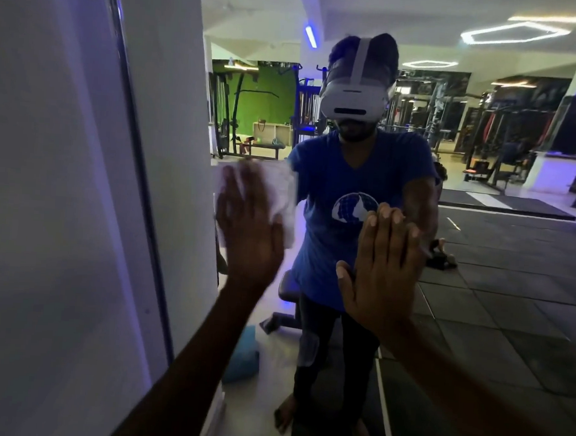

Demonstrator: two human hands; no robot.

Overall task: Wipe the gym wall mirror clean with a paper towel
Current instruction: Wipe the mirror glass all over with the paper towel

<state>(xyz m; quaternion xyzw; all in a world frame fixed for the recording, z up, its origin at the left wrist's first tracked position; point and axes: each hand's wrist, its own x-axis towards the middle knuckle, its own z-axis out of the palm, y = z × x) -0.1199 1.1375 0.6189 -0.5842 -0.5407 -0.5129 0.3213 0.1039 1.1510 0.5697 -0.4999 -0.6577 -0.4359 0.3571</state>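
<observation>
While left hand point(245, 228) flattens paper towel point(286, 197) on mirror point(479, 263), right hand point(383, 270) presses flat.

One view only: a wide-angle cam worn on the head, aimed fwd and slightly down, straight at the wall mirror point(479, 263), held very close to the glass. The mirror's left edge strip point(137, 175) is seen running down the left-centre of the frame, w/ white wall point(44, 203) filling the left third. The headset point(353, 100) itself is caught reflected at upper centre.
</observation>
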